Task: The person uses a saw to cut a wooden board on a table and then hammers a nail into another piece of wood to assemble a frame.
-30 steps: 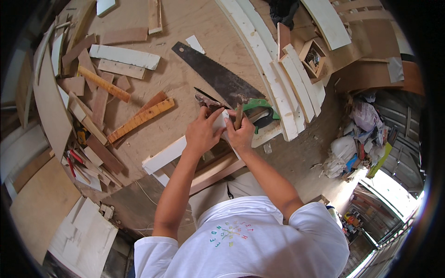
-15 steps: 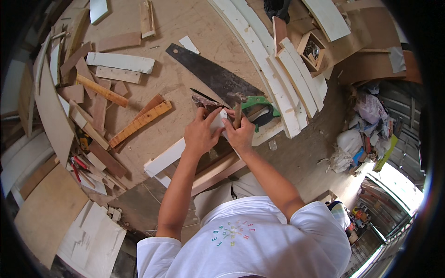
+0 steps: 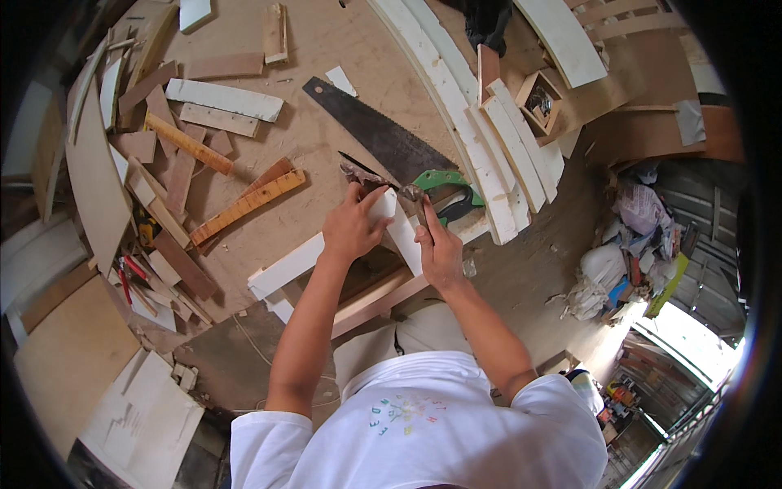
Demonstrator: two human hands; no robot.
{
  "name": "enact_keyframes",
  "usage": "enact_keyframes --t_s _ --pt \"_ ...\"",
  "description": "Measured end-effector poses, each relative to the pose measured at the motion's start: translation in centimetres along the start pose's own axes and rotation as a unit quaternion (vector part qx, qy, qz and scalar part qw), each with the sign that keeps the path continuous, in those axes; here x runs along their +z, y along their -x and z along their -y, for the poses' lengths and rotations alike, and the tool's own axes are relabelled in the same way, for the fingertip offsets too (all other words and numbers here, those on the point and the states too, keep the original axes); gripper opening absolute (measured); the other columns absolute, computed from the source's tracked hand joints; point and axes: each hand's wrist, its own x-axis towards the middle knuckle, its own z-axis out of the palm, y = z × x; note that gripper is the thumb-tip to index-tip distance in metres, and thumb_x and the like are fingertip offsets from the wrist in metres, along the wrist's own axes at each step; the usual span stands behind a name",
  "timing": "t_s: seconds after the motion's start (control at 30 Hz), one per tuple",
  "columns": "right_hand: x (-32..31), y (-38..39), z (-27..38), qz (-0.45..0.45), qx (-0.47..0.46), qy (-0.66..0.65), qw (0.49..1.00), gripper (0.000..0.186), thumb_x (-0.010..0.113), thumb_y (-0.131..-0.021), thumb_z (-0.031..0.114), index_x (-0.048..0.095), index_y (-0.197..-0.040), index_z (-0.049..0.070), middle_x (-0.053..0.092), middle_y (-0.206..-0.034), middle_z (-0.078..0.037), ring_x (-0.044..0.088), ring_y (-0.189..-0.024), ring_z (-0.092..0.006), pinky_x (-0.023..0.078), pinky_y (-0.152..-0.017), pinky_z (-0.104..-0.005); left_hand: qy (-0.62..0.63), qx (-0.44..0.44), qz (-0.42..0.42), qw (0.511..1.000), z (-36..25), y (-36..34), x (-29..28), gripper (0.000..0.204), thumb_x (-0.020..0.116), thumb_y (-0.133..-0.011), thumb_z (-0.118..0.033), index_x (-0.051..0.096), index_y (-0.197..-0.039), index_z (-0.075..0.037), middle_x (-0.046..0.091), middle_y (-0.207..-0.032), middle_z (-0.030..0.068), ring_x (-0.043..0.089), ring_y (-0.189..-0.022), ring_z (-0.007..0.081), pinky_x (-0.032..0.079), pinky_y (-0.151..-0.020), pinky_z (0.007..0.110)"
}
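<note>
My left hand (image 3: 352, 224) is closed round the corner of a white-painted wooden frame (image 3: 285, 273), fingers and thumb on either side of the joint. Gripped in my right hand (image 3: 442, 254) is a hammer (image 3: 412, 194), its head just right of that corner. A white board (image 3: 405, 238) of the frame runs down from the joint, and a pinkish wood bar (image 3: 381, 305) closes the near side. Beyond my left fingertips lies a dark pointed item with crumpled brownish material (image 3: 362, 173), its kind unclear. A handsaw (image 3: 379, 130) with a green handle rests behind it.
Wood offcuts (image 3: 224, 99) litter the left of the worktable (image 3: 269, 151). Long white boards (image 3: 456, 90) lie stacked at the right, near a small wooden box (image 3: 539, 103) of metal bits. Red-handled pliers (image 3: 126, 277) sit far left. Bagged rubbish (image 3: 607, 273) is heaped on the floor at right.
My right hand has drawn back from the frame's corner, away from my left fingers, and the hammer's head has come lower. My left hand stays at the corner. The whole view has shifted slightly.
</note>
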Motion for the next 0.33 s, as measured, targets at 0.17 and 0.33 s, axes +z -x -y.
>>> enact_keyframes --t_s 0.17,0.33 --pt "-0.2 0.8 -0.8 -0.05 -0.129 0.034 0.99 0.053 0.059 -0.108 0.013 0.048 -0.16 0.007 0.071 -0.128 -0.028 0.075 -0.105 -0.0429 0.06 -0.087 -0.0459 -0.001 0.013 -0.02 1.0 0.4 0.2 0.4 0.064 0.081 -0.088 -0.042 0.062 -0.148 -0.03 0.061 -0.12 0.0098 0.071 -0.097 0.0348 0.059 -0.078 0.048" --pt "0.7 0.3 -2.5 -0.044 -0.134 0.024 0.99 0.054 0.064 -0.107 0.018 0.051 -0.16 0.013 0.071 -0.132 -0.026 0.074 -0.114 -0.0414 0.06 -0.091 -0.0458 -0.018 0.009 -0.004 1.0 0.5 0.5 0.3 0.066 0.081 -0.088 -0.046 0.062 -0.148 -0.029 0.061 -0.122 0.0114 0.071 -0.099 0.0354 0.06 -0.08 0.049"
